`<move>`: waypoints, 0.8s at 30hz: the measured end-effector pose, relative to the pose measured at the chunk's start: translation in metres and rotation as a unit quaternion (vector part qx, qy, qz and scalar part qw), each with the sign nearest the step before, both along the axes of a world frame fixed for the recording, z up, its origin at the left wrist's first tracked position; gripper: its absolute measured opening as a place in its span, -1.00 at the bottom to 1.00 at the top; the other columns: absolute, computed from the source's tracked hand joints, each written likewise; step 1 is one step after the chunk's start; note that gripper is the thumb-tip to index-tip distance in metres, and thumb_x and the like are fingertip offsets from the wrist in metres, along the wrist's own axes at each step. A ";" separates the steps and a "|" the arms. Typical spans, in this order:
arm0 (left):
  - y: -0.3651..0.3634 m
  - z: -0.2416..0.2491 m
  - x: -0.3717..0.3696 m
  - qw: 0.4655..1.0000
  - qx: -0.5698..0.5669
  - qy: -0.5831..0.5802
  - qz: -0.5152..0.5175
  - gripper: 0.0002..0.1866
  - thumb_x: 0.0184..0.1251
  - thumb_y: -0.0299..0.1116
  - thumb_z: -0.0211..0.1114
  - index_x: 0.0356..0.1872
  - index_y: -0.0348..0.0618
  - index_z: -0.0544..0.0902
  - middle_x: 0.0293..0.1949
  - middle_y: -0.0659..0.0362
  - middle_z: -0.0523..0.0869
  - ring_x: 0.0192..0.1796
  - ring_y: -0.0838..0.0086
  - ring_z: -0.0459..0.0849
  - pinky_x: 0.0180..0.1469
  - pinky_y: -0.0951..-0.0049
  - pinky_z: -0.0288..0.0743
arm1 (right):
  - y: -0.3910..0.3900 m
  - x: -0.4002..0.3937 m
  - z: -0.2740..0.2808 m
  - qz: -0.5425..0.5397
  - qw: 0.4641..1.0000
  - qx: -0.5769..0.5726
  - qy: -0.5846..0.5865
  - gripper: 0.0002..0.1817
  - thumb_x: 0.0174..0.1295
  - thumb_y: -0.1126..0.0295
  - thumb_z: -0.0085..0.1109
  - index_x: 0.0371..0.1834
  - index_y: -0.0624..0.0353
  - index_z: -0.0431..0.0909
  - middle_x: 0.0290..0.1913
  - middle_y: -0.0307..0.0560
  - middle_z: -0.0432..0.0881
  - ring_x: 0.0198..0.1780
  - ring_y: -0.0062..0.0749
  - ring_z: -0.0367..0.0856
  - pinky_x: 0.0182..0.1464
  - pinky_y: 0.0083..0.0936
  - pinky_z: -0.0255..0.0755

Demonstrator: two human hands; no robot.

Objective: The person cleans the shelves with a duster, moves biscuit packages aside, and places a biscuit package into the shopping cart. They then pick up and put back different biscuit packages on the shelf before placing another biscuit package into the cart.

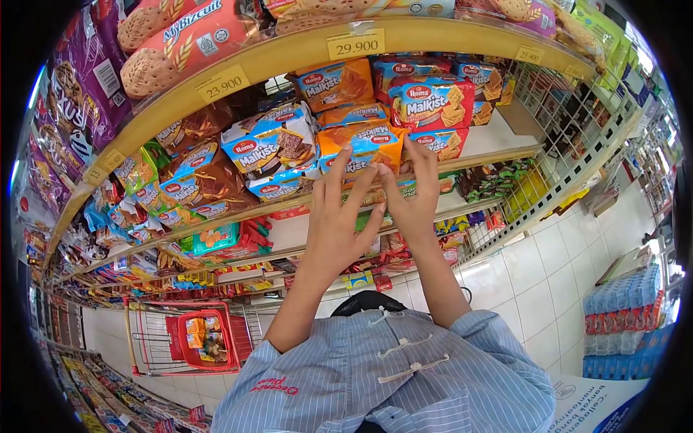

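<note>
Both hands reach forward to an orange Malkist pack (pixel 368 143) at the shelf's front edge. My left hand (pixel 339 216) has its fingers spread, with fingertips at the lower front of that pack. On the pack's right side, my right hand (pixel 411 191) rests its fingertips, fingers apart, near its corner. Left of it lies a white and blue Malkist pack (pixel 263 144). A red Malkist pack (pixel 432 102) stands behind and to the right, on top of others. Another orange pack (pixel 333 83) is farther back.
A yellow shelf edge (pixel 289 54) with price tags curves above the hands. Wire mesh (pixel 577 119) closes the shelf's right side. A cart (pixel 191 335) holding a red basket (pixel 209 317) stands lower left. Bottled drinks (pixel 624 310) are stacked at the right.
</note>
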State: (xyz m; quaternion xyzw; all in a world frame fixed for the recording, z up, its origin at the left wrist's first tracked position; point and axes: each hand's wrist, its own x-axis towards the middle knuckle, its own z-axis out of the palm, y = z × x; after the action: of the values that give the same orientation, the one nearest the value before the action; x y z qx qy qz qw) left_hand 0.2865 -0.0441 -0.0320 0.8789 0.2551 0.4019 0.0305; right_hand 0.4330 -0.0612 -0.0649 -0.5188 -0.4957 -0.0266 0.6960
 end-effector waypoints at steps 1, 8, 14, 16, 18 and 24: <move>0.000 -0.002 0.000 1.000 -0.001 0.001 -0.001 -0.41 0.19 -0.33 0.34 0.31 -0.01 0.47 0.46 -0.10 0.17 0.26 -0.07 0.35 0.30 -0.02 0.25 | 0.000 0.001 -0.001 -0.007 0.999 -0.006 -0.035 -0.48 0.13 0.47 0.35 0.18 0.34 0.46 0.09 0.10 0.47 -0.01 -0.16 0.53 0.04 -0.34 0.43; 0.002 -0.007 0.001 0.999 -0.038 -0.007 -0.005 -0.36 0.13 -0.38 0.36 0.32 0.02 0.46 0.49 -0.11 0.10 0.39 -0.05 0.22 0.36 -0.01 0.11 | -0.002 0.006 0.016 0.025 0.996 -0.049 -0.074 -0.42 0.09 0.49 0.28 0.23 0.37 0.40 0.06 0.19 0.50 0.10 0.02 0.51 0.18 -0.25 0.38; 0.007 -0.009 0.005 0.997 -0.054 -0.043 -0.043 -0.36 0.13 -0.43 0.36 0.32 -0.02 0.45 0.48 -0.11 0.12 0.37 -0.03 0.26 0.35 0.06 0.15 | -0.022 -0.002 0.027 0.040 0.993 -0.110 -0.010 -0.42 0.20 0.41 0.25 0.28 0.41 0.37 0.18 0.30 0.50 0.25 0.06 0.48 0.26 -0.23 0.35; 0.010 -0.008 0.007 0.996 -0.050 -0.054 -0.043 -0.37 0.14 -0.41 0.35 0.31 -0.04 0.45 0.47 -0.12 0.13 0.25 -0.04 0.38 0.28 0.04 0.22 | -0.026 -0.003 0.025 0.034 0.995 -0.085 -0.036 -0.46 0.26 0.41 0.22 0.28 0.42 0.37 0.26 0.31 0.45 0.32 0.07 0.43 0.31 -0.22 0.32; 0.010 -0.006 0.008 0.998 -0.038 -0.046 -0.037 -0.38 0.15 -0.42 0.35 0.31 -0.08 0.44 0.46 -0.13 0.15 0.26 -0.04 0.38 0.28 0.06 0.23 | -0.028 -0.004 0.026 0.040 0.995 -0.079 -0.047 -0.48 0.27 0.43 0.21 0.27 0.42 0.38 0.28 0.30 0.42 0.34 0.07 0.41 0.32 -0.22 0.30; 0.012 -0.004 0.010 0.993 -0.085 -0.063 -0.055 -0.35 0.14 -0.46 0.33 0.33 -0.10 0.41 0.45 -0.16 0.16 0.28 -0.09 0.37 0.29 0.04 0.28 | -0.024 -0.006 0.028 0.057 0.994 -0.066 -0.071 -0.52 0.27 0.48 0.17 0.27 0.35 0.42 0.36 0.27 0.33 0.38 0.08 0.36 0.34 -0.21 0.27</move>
State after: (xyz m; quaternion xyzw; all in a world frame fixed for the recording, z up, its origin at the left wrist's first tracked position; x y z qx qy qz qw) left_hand 0.2970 -0.0317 -0.0355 0.8590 0.2370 0.4306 0.1434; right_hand 0.4269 -0.0855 -0.0367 -0.5310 -0.5732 0.0092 0.6241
